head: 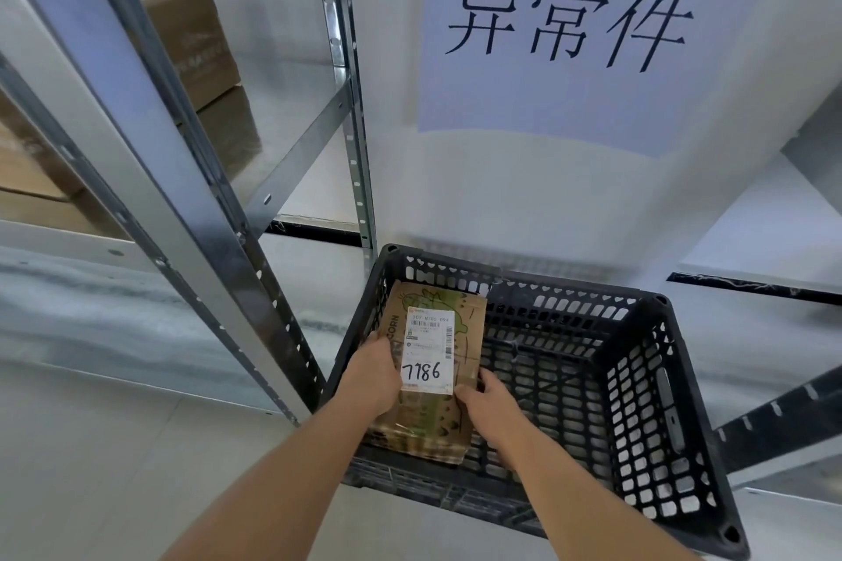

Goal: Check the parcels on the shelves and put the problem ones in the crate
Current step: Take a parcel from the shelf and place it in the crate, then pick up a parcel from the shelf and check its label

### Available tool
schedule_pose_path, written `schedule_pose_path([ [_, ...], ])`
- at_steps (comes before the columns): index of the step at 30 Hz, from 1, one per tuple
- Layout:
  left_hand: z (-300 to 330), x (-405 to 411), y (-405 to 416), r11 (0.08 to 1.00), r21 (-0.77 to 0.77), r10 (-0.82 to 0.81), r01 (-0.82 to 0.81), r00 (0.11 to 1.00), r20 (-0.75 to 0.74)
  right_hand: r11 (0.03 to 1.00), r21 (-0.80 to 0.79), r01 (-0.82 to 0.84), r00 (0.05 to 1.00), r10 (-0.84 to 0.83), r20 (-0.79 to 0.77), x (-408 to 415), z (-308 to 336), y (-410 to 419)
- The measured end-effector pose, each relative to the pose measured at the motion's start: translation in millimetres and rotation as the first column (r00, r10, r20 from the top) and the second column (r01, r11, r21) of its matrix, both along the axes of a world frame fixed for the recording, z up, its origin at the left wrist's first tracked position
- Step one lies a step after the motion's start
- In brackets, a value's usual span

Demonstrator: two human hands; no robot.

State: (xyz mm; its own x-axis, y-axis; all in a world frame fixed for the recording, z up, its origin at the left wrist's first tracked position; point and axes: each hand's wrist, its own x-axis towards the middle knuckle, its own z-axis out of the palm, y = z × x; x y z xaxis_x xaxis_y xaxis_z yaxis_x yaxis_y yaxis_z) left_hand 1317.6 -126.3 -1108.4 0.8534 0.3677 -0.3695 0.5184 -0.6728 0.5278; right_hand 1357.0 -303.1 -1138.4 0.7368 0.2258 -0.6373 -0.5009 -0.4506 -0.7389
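1. Left hand (371,371) grips the left edge of a cardboard parcel (460,419); fingers curl under it.
2. Right hand (485,396) grips the parcel's right edge, thumb on top.
3. The parcel sits inside the black perforated crate (638,378), at its left side, tilted against the far wall. Its white label (428,348) reads "7186" in handwriting.
4. The crate stands on the floor beside a metal shelf upright (173,178).
5. Brown boxes (200,59) are stacked on the shelf, upper left.
6. A blue wall sign (592,114) with printed characters hangs above the crate.
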Motion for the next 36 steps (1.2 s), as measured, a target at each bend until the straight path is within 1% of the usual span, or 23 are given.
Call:
schedule_pose_path([
  [5,26.8,-5.6,0.4,0.996,-0.067,0.048,-0.053,0.996,-0.082,0.999,-0.039,0.019,1.000,-0.020,-0.020,1.6,43.5,-5.2],
  [7,50.9,-8.5,-0.7,0.996,-0.061,0.056,-0.063,0.992,-0.113,0.997,-0.074,-0.007,1.000,0.006,-0.013,2.0,75.8,-3.9],
  [9,86.1,-9.5,-2.7,0.998,-0.057,0.029,-0.035,0.993,-0.116,0.993,-0.107,-0.048,0.999,0.049,0.000,5.5,114.5,-1.4],
  [11,132.6,-7.2,-6.2,0.999,-0.049,-0.004,-0.001,0.994,-0.112,0.985,-0.147,-0.093,0.995,0.098,0.026,8.9,163.8,4.0],
  [15,233.0,-0.9,-8.7,1.000,-0.028,-0.006,0.003,0.990,-0.138,0.964,-0.213,-0.159,0.982,0.177,0.065,14.4,265.1,13.6],
  [19,361.4,-3.8,-11.8,0.999,-0.029,-0.041,0.036,0.986,-0.164,0.940,-0.266,-0.215,0.963,0.249,0.103,12.7,396.3,8.4],
  [22,467.5,-9.8,-14.9,0.998,-0.050,-0.050,0.043,0.988,-0.145,0.932,-0.294,-0.214,0.956,0.261,0.132,7.6,504.3,-0.8],
  [24,537.8,-16.8,-19.2,0.997,-0.031,-0.071,0.067,0.987,-0.143,0.913,-0.323,-0.249,0.936,0.313,0.163,3.1,576.5,-7.1],
  [26,608.5,-29.8,-25.7,0.995,0.017,-0.091,0.094,0.987,-0.136,0.873,-0.379,-0.306,0.893,0.402,0.205,-7.4,648.8,-15.0],
  [28,677.4,-49.2,-34.9,0.986,0.105,-0.117,0.131,0.985,-0.127,0.808,-0.473,-0.351,0.824,0.506,0.255,-22.7,715.7,-27.6],
  [31,769.6,-89.2,-48.5,0.940,0.281,-0.170,0.193,0.980,-0.106,0.676,-0.649,-0.349,0.678,0.660,0.323,-52.0,807.8,-50.6],
  [33,828.7,-114.8,-58.0,0.885,0.429,-0.176,0.180,0.983,-0.048,0.604,-0.736,-0.306,0.572,0.734,0.365,-70.8,862.4,-63.7],
  [34,857.1,-128.2,-63.9,0.865,0.474,-0.175,0.162,0.984,-0.017,0.592,-0.755,-0.282,0.533,0.751,0.389,-79.8,887.0,-69.4],
  [36,908.1,-153.5,-76.6,0.836,0.535,-0.178,0.122,0.983,0.054,0.605,-0.763,-0.229,0.477,0.753,0.454,-98.0,930.3,-80.0],
])
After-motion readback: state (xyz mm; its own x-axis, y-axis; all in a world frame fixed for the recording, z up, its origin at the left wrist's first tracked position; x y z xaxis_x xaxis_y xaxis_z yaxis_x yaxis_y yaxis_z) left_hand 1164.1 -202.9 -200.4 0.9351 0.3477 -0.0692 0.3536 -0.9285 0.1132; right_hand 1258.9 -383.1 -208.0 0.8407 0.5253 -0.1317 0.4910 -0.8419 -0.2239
